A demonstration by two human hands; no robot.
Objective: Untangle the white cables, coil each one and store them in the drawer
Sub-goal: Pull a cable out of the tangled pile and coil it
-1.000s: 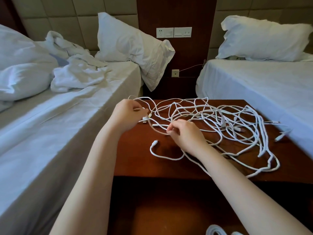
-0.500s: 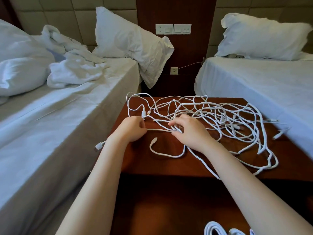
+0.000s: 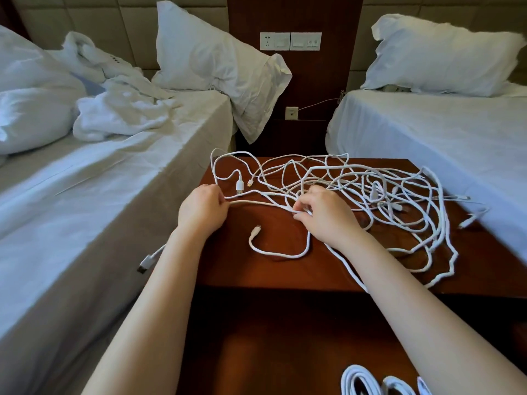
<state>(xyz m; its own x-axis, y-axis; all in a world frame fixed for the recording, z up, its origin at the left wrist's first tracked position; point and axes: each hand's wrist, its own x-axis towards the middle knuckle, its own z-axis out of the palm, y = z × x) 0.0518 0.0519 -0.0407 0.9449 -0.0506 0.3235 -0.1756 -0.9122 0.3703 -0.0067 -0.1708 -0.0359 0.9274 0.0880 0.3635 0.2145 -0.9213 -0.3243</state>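
Both the left hand [image 3: 204,208] and right hand [image 3: 322,215] keep a pinching grip on one cable [image 3: 256,201]; the plug [image 3: 145,262] now hangs lower.

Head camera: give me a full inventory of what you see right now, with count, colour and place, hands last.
Tangled white cables: several, exact count unclear, white, spread over the nightstand top.
Dark red-brown wooden nightstand: one, between the beds.
Coiled white cables: at least two, white, bottom edge of view.
Loose white USB plug: one, hanging off the nightstand's left side.
Beds with white sheets: two, left and right.
White pillows: two, one at each bed's head.
Crumpled white bedding: one heap, left bed.
White wall sockets and switches: wooden panel behind the nightstand.
Left hand: grips a cable strand.
Right hand: pinches a strand at the tangle.
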